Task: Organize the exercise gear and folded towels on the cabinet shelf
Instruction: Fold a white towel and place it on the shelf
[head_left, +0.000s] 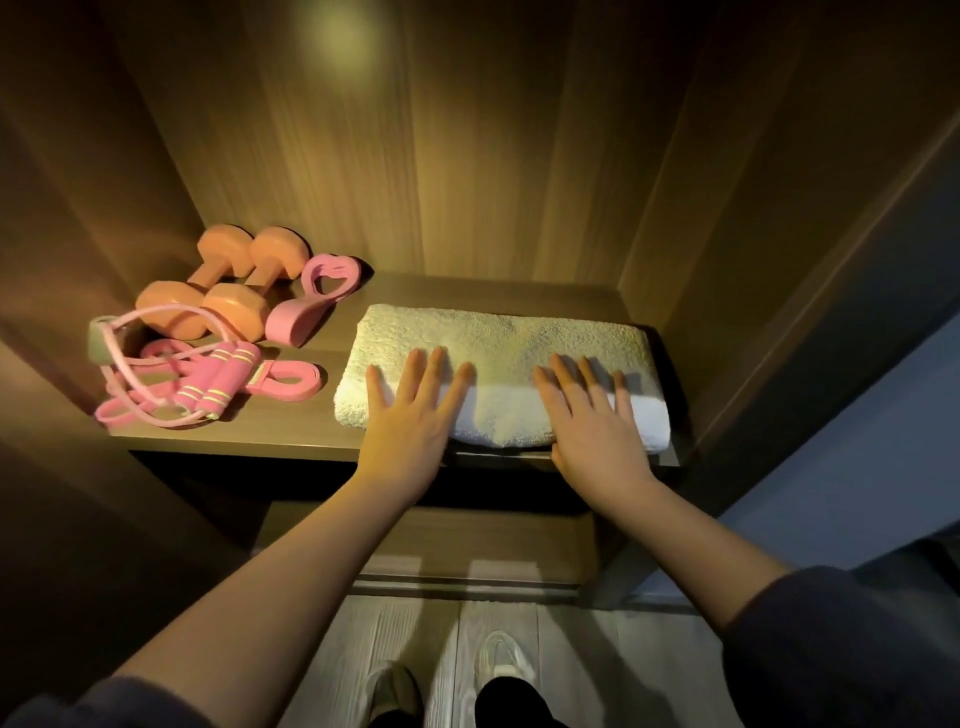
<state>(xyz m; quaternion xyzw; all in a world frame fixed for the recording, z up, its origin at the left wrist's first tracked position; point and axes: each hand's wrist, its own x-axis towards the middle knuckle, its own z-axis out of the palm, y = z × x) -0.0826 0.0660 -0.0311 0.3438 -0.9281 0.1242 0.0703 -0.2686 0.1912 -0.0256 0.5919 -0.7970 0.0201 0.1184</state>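
The cabinet shelf (234, 441) holds a folded white towel (498, 338) on its right half, near the front edge. The left hand (410, 415) and right hand (592, 421) lie flat on the towel, fingers spread, gripping nothing. The left half holds two orange dumbbells (218, 291), a pink heart-shaped grip (311, 296), a pink skipping rope (218, 384) and a pink band (291, 376).
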